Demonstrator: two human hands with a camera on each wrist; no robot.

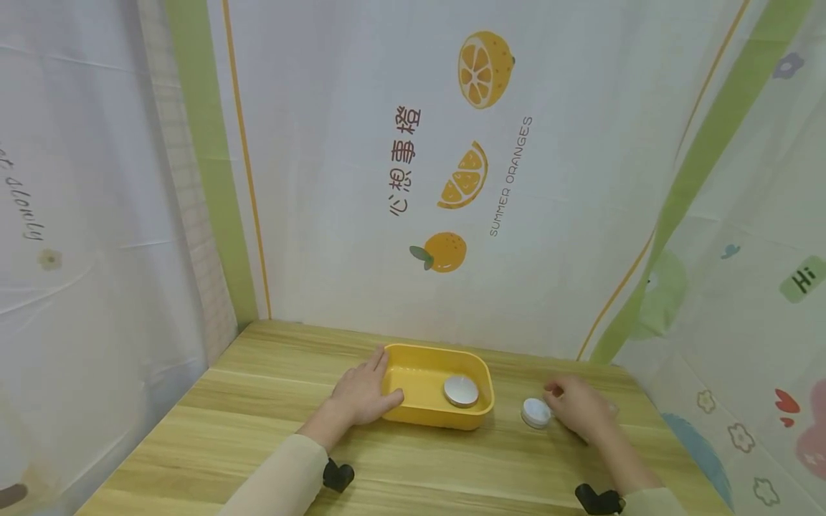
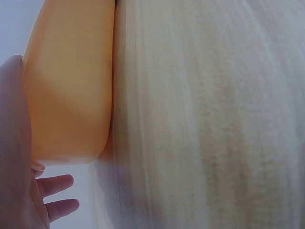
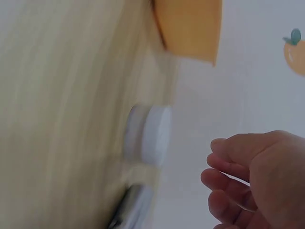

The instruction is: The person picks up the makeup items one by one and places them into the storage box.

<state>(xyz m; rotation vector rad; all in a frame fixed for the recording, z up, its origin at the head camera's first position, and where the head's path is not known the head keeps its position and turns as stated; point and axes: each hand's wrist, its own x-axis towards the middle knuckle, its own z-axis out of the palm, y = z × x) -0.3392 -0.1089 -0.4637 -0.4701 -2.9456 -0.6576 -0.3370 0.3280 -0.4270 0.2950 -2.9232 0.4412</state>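
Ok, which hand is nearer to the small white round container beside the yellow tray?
Right. The right hand is just to the right of the small white container; the left hand is at the left end of the yellow tray, farther away.

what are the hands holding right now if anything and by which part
The left hand holds the yellow box by its left end; the right hand holds nothing.

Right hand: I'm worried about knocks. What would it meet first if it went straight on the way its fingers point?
Probably the small white round container, close beside the right hand in the head view. The hand's height is hard to judge, so it might pass above instead.
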